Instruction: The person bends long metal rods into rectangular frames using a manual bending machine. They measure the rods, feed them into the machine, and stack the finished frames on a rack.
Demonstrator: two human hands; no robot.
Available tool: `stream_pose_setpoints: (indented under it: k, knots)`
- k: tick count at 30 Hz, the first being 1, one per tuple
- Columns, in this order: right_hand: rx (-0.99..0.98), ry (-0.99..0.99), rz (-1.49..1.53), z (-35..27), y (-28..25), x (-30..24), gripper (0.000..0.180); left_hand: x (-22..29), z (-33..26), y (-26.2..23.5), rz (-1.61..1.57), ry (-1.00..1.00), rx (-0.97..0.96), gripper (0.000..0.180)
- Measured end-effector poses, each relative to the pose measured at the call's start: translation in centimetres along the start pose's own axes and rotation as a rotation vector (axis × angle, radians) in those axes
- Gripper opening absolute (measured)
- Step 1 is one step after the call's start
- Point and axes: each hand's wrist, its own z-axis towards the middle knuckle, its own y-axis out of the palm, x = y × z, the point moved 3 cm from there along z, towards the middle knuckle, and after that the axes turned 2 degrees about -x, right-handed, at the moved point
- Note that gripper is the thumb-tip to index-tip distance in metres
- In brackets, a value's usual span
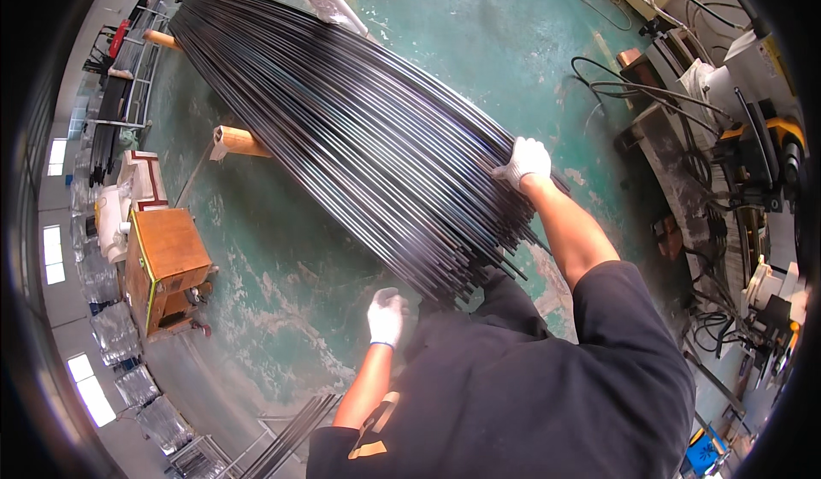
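Note:
A wide layer of long, thin black rods (pixel 342 145) stretches from the far left to just in front of my body, with uneven near ends. My right hand (pixel 526 161), in a white glove, grips the rods at the right edge of the layer, its thumb over the top and its other fingers partly hidden. Left of the near rod ends, my left hand (pixel 387 316) is held apart from them, also white-gloved. Its fingers look curled in, and I see nothing in them.
Wrapped roller-like supports (pixel 242 141) show beside and under the rods. A brown wooden cabinet (pixel 175 252) stands at left on the green floor (pixel 265 299). Machinery with cables (pixel 684 137) lines the right side. More dark bars (pixel 291 436) lie at lower left.

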Motion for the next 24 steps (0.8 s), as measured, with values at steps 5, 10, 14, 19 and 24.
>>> stream_pose_setpoints:
  k: [5,10,14,19,24]
  knots:
    - [-0.201,-0.031,0.111,1.8,-0.9,1.6,0.056,2.3,-1.3,2.0,-0.027,-0.042,-0.047,0.030]
    - [-0.207,-0.080,0.039,3.4,-1.0,1.6,0.033,2.9,-0.8,2.6,0.109,0.022,-0.047,0.031]
    - [-0.289,-0.112,0.164,2.6,-3.2,1.2,0.036,2.7,-1.1,2.4,0.193,0.062,-0.029,0.031]
    - [-0.519,-0.086,0.570,3.8,-2.8,3.8,0.046,0.2,-1.1,2.0,0.245,0.070,-0.005,0.031]
    - [-0.602,-0.032,0.754,5.2,-2.0,5.9,0.049,-0.5,-1.5,3.3,0.279,0.069,-0.016,0.030]
